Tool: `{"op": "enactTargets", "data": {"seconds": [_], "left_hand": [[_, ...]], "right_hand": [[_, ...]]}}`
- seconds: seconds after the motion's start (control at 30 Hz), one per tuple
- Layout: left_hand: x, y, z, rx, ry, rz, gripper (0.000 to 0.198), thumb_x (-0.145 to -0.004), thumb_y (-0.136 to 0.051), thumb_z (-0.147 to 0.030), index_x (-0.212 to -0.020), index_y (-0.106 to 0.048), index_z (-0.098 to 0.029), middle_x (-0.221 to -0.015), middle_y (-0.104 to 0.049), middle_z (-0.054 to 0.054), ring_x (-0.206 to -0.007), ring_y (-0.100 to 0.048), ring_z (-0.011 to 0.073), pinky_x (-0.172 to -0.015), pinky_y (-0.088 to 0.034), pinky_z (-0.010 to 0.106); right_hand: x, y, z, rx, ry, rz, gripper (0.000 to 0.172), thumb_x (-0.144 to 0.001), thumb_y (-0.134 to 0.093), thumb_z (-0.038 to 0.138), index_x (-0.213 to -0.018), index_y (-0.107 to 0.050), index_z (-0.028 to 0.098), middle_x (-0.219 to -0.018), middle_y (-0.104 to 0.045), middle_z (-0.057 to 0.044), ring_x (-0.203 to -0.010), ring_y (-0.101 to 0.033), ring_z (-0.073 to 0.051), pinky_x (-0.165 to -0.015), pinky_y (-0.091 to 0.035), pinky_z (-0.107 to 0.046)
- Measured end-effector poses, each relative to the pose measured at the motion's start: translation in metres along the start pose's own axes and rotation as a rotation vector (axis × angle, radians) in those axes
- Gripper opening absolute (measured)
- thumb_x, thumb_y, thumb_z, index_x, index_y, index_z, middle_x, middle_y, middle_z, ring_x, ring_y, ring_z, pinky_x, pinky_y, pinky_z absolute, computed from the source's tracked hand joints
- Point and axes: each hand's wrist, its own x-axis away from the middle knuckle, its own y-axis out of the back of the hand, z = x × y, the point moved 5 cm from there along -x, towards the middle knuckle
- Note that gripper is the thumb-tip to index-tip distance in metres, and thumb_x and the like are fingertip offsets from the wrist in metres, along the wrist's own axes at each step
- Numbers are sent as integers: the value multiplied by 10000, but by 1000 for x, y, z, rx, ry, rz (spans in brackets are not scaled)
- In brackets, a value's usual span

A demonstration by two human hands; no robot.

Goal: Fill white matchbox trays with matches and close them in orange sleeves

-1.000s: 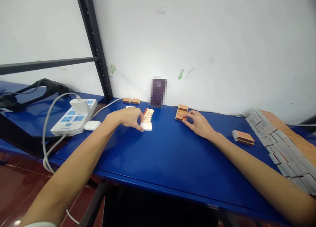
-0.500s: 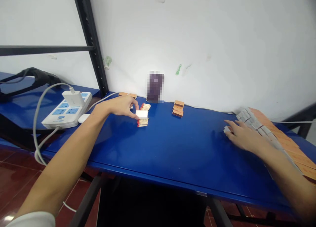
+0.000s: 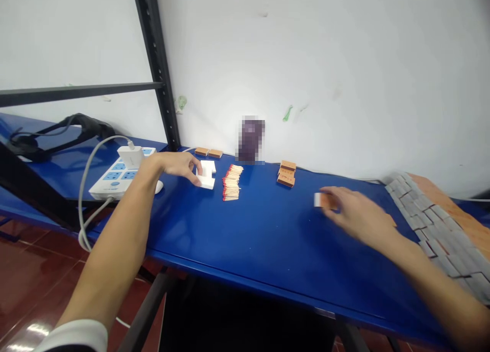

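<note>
My left hand (image 3: 182, 166) has its thumb and fingers bent around the left end of a white matchbox tray (image 3: 207, 183). A second white tray (image 3: 209, 166) lies just behind it; whether the two touch is hard to tell. Right of them, a row of loose matches (image 3: 231, 183) with red heads lies on the blue table (image 3: 245, 229). My right hand (image 3: 354, 211), blurred by motion, grips an orange matchbox (image 3: 325, 201) with a white end, above the table's right part.
Several orange matchboxes (image 3: 286, 174) sit in a small pile near the wall, and two more matchboxes (image 3: 209, 152) lie at the back left. Rows of stacked matchboxes (image 3: 440, 224) fill the right side. A power strip (image 3: 115, 181) with a charger and cable stands at left.
My left hand has moved the white tray off the matches to their left. My right hand has come leftward from the stacked rows with a matchbox. The view has shifted slightly.
</note>
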Motion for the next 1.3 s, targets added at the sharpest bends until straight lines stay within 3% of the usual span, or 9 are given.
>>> {"op": "enactTargets", "data": {"seconds": [0.1,0.27,0.4,0.57,0.77,0.87,1.07,1.2,1.3], "left_hand": [[0,-4,1,-40,78,54,493,-598,-749,-525,-963,-641,-211,-766,-571,8,-661,-494,155,-584,-310,255],[0,-3,0,-75,135,17,518,-589,-746,-511,-961,-566,-199,-893,-597,47,-710,-524,178,-602,-337,265],[-4,-4,-16,-77,31,-41,477,-624,-712,-507,-924,-520,-190,-826,-572,31,-680,-499,167,-585,-323,262],[-14,-20,-41,-136,-86,15,500,-629,-699,-549,-926,-510,-195,-813,-572,21,-670,-504,163,-578,-328,260],[-25,-26,-32,-182,-19,10,464,-614,-710,-450,-942,-503,-195,-883,-606,46,-725,-540,181,-596,-332,259],[-23,-24,-33,-178,-24,-3,388,-628,-700,-388,-882,-481,-192,-835,-583,32,-681,-513,158,-573,-313,252],[-9,-24,-66,50,-337,47,417,-670,-715,-444,-755,-380,-210,-640,-433,-52,-546,-374,101,-521,-283,247],[-5,-28,-75,145,-366,123,332,-697,-706,-380,-811,-445,-211,-624,-403,-65,-534,-367,96,-518,-298,239],[1,-32,-80,149,-400,115,274,-709,-694,-337,-876,-525,-199,-646,-390,-60,-555,-381,97,-531,-313,236]], "right_hand": [[-9,-3,53,-348,182,93,306,-787,-594,278,-1090,-631,252,-1029,-676,-53,-884,-649,-232,-789,-525,-378],[-17,-8,95,-453,260,112,316,-799,-628,286,-1114,-643,270,-1070,-645,-51,-955,-627,-248,-854,-504,-425],[-22,-13,109,-528,306,75,331,-795,-635,246,-1124,-653,262,-1032,-602,-59,-911,-617,-223,-824,-515,-392],[-29,-18,118,-552,281,70,302,-783,-655,226,-1083,-677,244,-981,-584,-53,-875,-606,-203,-818,-503,-374],[-27,-14,131,-615,279,149,337,-774,-698,321,-1089,-627,226,-955,-635,-41,-811,-597,-194,-719,-485,-346],[-21,-11,144,-674,348,216,246,-857,-616,381,-1054,-630,233,-914,-645,-32,-751,-579,-173,-666,-467,-320],[-25,-11,167,-726,517,258,365,-1000,-370,413,-994,-683,225,-1002,-599,-75,-895,-577,-185,-809,-468,-339],[-42,-17,175,-685,571,237,351,-1016,-338,371,-1080,-646,214,-1010,-663,-67,-928,-592,-199,-823,-451,-346],[-49,-23,181,-556,609,247,385,-1027,-290,357,-984,-641,204,-942,-688,-61,-843,-605,-198,-738,-428,-332]]}}
